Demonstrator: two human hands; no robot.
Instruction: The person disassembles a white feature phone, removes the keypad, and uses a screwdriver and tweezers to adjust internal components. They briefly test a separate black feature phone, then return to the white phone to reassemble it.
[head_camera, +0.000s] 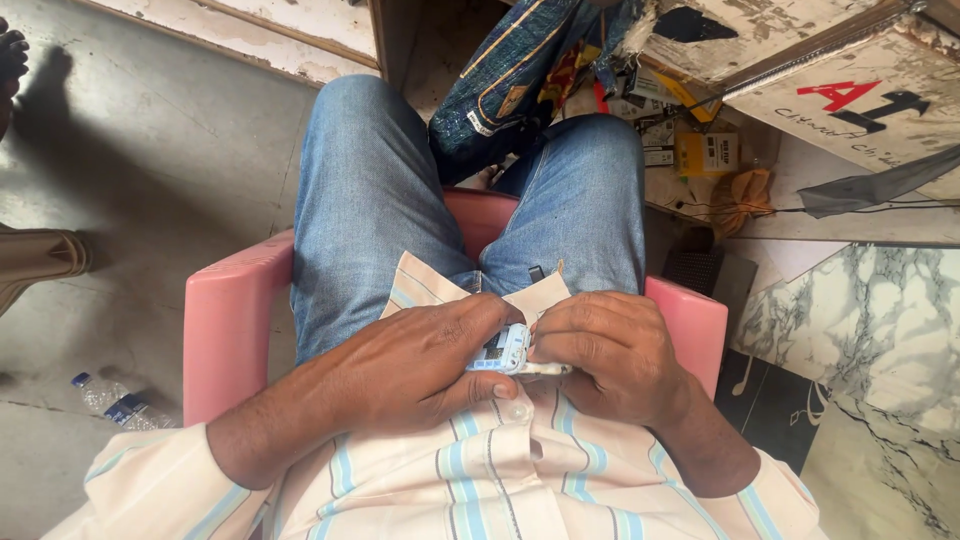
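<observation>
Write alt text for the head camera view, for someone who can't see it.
Seen from above, a seated person's left hand and right hand together hold a small pale blue device against a striped shirt. The person wears blue jeans and sits in a pink plastic chair; a plastic bottle lies on the floor.

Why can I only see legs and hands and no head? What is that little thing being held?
The camera sits on the person's head and looks straight down, so you see their own lap. They sit in a pink plastic chair, wearing blue jeans and a striped shirt. The left hand and the right hand meet in the middle, and their fingers hold a small pale blue gadget between them; what it is I cannot tell. On the grey floor lies a plastic water bottle. Past the knees sits a blue patterned bag.
</observation>
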